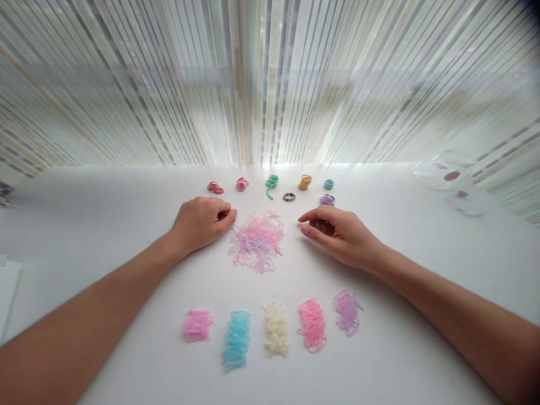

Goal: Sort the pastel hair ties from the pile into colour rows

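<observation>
A loose pile of mixed pastel rubber bands point(258, 241) lies on the white table between my hands. Just left of it, my left hand point(205, 220) rests with its fingers curled in and the thumb against them; nothing shows in it. My right hand point(333, 232) is right of the pile, thumb and index finger slightly apart and holding nothing. Nearer to me lie sorted groups of bands in a row: pink-violet bands point(198, 325), blue bands point(237, 340), cream bands point(276, 329), pink bands point(312, 325) and purple bands point(347, 311).
Along the back sit a red coil point(215, 188), a pink coil point(242, 184), a green coil point(272, 182), a yellow coil point(304, 181), a blue coil point(328, 184), a purple coil point(327, 199) and a beaded ring point(289, 197). Clear dishes point(464, 203) stand far right, before a striped curtain point(253, 84).
</observation>
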`<state>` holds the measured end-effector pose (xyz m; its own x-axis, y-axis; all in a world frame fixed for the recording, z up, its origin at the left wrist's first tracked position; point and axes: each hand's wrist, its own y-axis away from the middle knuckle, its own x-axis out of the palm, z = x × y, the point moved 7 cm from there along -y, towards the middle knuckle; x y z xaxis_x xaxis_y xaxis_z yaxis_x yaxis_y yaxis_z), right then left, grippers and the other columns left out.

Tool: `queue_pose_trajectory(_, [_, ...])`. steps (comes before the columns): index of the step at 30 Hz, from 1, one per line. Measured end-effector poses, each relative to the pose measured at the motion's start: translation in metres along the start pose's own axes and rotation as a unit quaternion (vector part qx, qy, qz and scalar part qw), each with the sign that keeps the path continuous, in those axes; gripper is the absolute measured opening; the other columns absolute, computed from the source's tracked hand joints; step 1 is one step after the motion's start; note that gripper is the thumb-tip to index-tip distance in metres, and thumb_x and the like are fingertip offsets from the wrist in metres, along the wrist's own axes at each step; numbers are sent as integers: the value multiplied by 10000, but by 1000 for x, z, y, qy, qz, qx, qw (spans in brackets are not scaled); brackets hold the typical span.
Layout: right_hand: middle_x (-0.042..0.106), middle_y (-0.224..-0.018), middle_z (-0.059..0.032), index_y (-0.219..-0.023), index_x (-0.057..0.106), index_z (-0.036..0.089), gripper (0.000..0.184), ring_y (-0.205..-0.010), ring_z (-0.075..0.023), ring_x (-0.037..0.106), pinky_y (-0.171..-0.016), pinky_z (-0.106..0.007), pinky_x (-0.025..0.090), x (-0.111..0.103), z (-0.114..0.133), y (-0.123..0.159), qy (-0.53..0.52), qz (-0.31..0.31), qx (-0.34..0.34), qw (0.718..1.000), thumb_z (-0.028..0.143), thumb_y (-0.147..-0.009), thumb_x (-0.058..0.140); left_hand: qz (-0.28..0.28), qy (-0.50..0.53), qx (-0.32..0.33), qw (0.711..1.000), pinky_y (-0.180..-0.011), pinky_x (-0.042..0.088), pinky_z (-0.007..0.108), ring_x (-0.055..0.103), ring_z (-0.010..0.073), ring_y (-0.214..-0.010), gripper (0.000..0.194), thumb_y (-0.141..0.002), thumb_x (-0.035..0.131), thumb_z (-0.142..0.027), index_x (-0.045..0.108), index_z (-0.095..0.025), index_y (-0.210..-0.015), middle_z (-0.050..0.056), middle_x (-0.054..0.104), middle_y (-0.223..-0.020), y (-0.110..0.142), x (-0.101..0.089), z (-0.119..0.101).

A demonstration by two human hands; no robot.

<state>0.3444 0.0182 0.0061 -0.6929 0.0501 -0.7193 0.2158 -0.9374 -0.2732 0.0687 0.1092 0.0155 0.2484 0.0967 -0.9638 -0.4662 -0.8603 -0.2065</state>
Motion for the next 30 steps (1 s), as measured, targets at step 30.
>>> queue_pose_trajectory(30, [710, -744, -29, -963, 869, 192, 175, -694, -174, 562, -740, -340, 451, 25, -1, -68, 29, 26, 41, 998, 306, -918, 745, 3, -5, -12, 1000, -647, 258, 372, 581, 230, -724, 413, -953, 553, -415, 477, -209, -603, 66, 650, -676, -3, 2, -4])
